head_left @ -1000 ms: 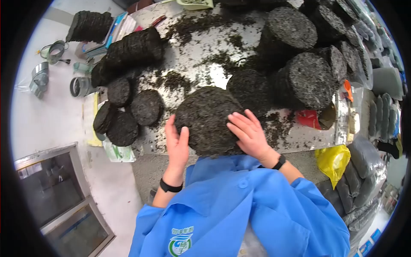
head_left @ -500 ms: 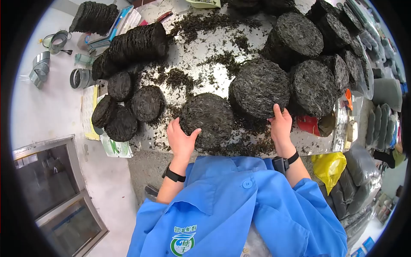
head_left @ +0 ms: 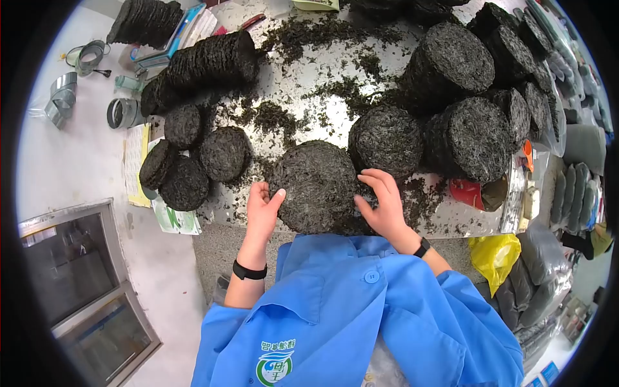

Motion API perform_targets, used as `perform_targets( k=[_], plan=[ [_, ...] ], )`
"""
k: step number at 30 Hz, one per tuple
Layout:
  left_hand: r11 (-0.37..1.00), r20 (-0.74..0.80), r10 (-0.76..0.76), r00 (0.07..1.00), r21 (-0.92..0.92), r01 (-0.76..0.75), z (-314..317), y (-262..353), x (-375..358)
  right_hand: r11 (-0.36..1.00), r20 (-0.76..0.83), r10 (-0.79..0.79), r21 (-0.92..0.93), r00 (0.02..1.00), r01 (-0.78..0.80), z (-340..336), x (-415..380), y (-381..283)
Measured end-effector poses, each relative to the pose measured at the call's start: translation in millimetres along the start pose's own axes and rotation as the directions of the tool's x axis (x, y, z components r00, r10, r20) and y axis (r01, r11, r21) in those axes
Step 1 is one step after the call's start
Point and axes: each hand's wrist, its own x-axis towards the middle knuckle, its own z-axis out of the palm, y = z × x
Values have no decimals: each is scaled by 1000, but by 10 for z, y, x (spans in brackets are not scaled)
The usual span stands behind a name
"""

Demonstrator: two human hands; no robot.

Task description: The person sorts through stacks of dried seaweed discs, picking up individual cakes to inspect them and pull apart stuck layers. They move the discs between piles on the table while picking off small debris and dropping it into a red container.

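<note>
A round, dark, seaweed-like disc stack (head_left: 314,187) stands at the table's front edge, between my hands. My left hand (head_left: 263,209) is at its left side, thumb and fingers apart, the thumb near the rim. On its right, my right hand (head_left: 382,201) is spread, with fingertips close to the rim; whether they touch it is unclear. Just behind my right hand sits another dark round stack (head_left: 387,140). A taller stack (head_left: 476,138) leans beside it on the right. Neither hand grips anything that I can see.
Smaller dark discs (head_left: 224,153) and a long stack lying on its side (head_left: 213,61) are at the left. More stacks (head_left: 456,58) crowd the back right. Dark crumbs litter the pale table (head_left: 325,122). A red item (head_left: 465,192) and a yellow bag (head_left: 494,258) are at the right.
My right hand has moved left from the stack at the right to the middle one. The middle stack looks larger and taller, and the one behind my right hand looks smaller. My left hand shifted slightly.
</note>
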Motion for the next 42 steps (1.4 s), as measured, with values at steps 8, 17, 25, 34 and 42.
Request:
perform_targets(
  k=[8, 17, 25, 34, 42],
  plan=[
    [969, -4, -114, 993, -220, 110, 34, -271, 38, 971, 175, -226, -41, 958, 237, 211, 332, 176],
    [903, -12, 347, 938, 274, -331, 349, 291, 115, 618, 10, 649, 576, 761, -535, -130, -105, 309],
    [599, -4, 387, 922, 761, -248, 459, 177, 102, 973, 7, 177, -154, 984, -173, -273, -316, 244],
    [979, 100, 27, 995, 200, -47, 152, 387, 298, 975, 504, -160, -56, 848, 217, 87, 9, 134],
    [757, 106, 618, 779, 186, -626, 878, 1438, 694, 567, -155, 592, 778, 791, -272, -200, -459, 382]
  ],
)
